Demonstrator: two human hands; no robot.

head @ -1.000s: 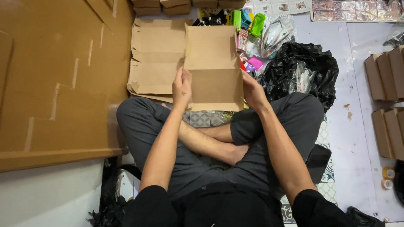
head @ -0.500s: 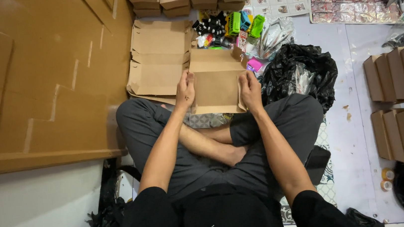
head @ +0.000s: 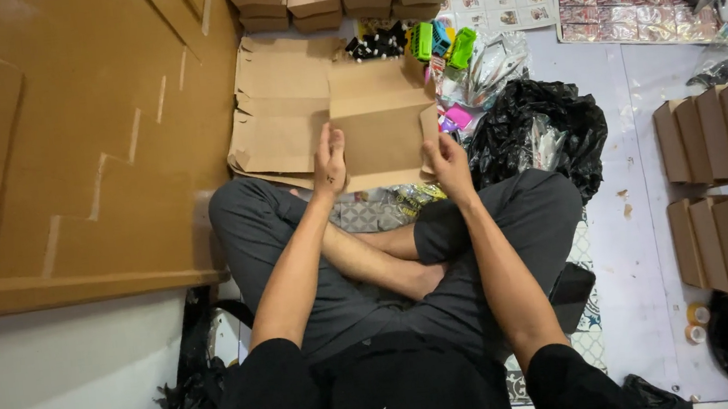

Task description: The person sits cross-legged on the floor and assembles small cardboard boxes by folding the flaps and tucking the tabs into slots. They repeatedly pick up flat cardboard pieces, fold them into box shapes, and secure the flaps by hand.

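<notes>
you wear a black short-sleeved shirt (head: 402,399) with a small white-and-green emblem on the chest, and dark grey trousers (head: 295,239). your left hand (head: 329,158) and right hand (head: 447,158) are bare, with both forearms uncovered below the shirt's sleeves.

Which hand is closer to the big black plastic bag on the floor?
The right hand. It holds the cardboard piece just beside the black bag; the left hand grips the cardboard's far edge, farther away.
</notes>
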